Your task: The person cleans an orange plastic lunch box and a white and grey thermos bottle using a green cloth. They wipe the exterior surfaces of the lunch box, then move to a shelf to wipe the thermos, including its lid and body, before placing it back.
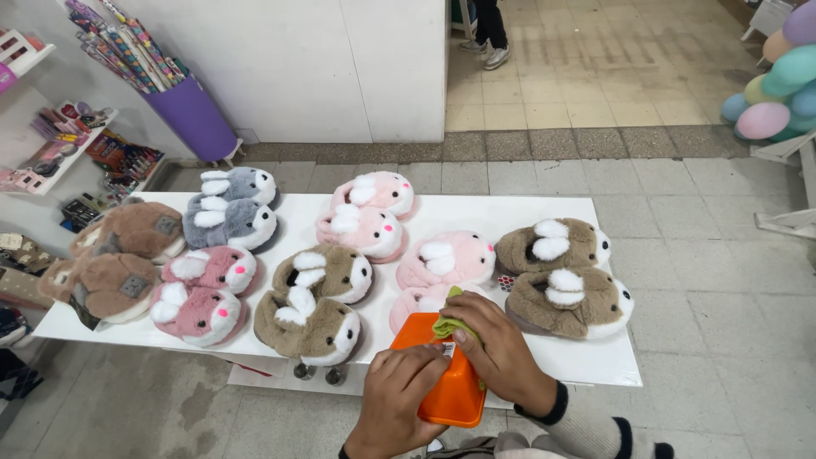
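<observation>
My left hand (398,399) grips the near side of an orange plastic box (450,387) held over the front edge of a white table (586,357). My right hand (501,348) presses a green cloth (455,323) onto the top of the box. Just behind the box lies a pink rabbit slipper (414,303), partly hidden by my hands. Its mate (448,257) sits further back.
Plush rabbit slippers lie in pairs on the table: brown (568,302) at right, brown (310,323) at centre, pink, grey (229,223) and tan ones to the left. A purple bin of wrapped rolls (191,115), shelves at left, balloons (778,93) at right, a person's legs (489,30) beyond.
</observation>
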